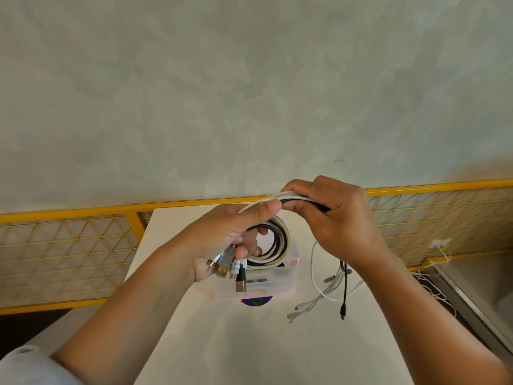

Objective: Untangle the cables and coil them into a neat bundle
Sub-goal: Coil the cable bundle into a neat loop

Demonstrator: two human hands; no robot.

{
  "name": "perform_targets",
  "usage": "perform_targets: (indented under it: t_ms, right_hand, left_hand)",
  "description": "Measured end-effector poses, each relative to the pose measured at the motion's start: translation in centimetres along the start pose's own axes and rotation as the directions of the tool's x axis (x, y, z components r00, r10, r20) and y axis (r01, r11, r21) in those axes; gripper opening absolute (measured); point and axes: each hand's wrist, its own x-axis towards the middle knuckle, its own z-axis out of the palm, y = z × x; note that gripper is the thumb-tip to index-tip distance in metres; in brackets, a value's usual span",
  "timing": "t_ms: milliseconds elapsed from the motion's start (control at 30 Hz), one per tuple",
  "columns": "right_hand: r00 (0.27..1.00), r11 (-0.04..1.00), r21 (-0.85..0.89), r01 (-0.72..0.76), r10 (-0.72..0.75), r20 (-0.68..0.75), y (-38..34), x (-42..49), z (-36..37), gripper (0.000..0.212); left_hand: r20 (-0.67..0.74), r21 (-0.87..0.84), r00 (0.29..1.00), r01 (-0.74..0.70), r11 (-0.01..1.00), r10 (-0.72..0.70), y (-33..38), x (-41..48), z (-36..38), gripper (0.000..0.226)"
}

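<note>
Cables (280,238) were held mostly coiled above a clear box (277,286) on the counter (222,343), clamped in the fingers (263,209) of the left hand (222,234) and the right hand (341,218); loose tails (345,287), right of the box, were yet to be wound.

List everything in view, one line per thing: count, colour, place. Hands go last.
cable coil: one, white and black strands, held above the box
USB plugs: several, mostly silver, sticking out below the left hand
loose cable ends: several white and one black, trailing onto the table under the right hand
plastic box: one, translucent pinkish, on the table under the coil
round disc: one, purple and green, at the box's near edge
table: one, white
mesh railing: yellow, behind the table
string: white, tied to the mesh at right
wall: grey
sleeve: grey, lower left
left hand: grips the coil
right hand: grips the coil's top
</note>
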Motion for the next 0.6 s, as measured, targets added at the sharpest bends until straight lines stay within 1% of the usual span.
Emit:
perform_targets:
  t_ms: [67,133,200,300,367,433,500,600]
  right_hand:
    - [1.0,1.0,-0.01,-0.011,0.011,-0.024,0.0,-0.2,0.2,0.009]
    - [0.999,1.0,-0.009,-0.018,0.018,-0.027,0.0,-0.4,0.4,0.009]
    - [0.999,0.999,0.024,-0.031,0.032,-0.018,-0.1,-0.5,0.4,0.008]
    - [0.998,0.992,0.109,-0.065,0.063,0.019,-0.2,-0.5,0.3,0.008]
    - [0.992,0.968,0.222,-0.117,0.104,0.067,0.0,-0.6,0.4,0.01]
    - [0.982,0.922,0.341,-0.184,0.154,0.112,0.1,-0.7,0.5,0.016]
    - [0.959,0.849,0.45,-0.278,0.217,0.184,0.3,-0.8,0.6,0.021]
    - [0.903,0.67,0.605,-0.43,0.326,0.281,0.6,-1.2,1.2,0.022]
  left_hand:
    - [-0.056,-0.014,0.998,0.015,1.0,-0.015,0.0,0.3,0.0,0.04]
    - [-0.105,-0.04,0.993,0.041,0.998,-0.045,-0.2,0.8,-0.2,0.054]
    - [-0.125,-0.092,0.989,0.063,0.994,-0.074,-0.4,1.2,-0.3,0.065]
    - [-0.113,-0.2,0.99,0.061,0.978,-0.085,-0.8,1.3,-0.4,0.064]
    - [-0.116,-0.243,0.99,0.054,0.969,-0.085,-1.0,1.2,-0.4,0.057]
    - [-0.109,-0.242,0.99,0.056,0.969,-0.085,-1.1,1.2,-0.3,0.048]
    - [-0.093,-0.244,0.993,0.051,0.969,-0.076,-1.0,1.0,-0.1,0.042]
    - [-0.054,-0.268,0.998,0.022,0.963,-0.038,-1.1,0.9,0.0,0.039]
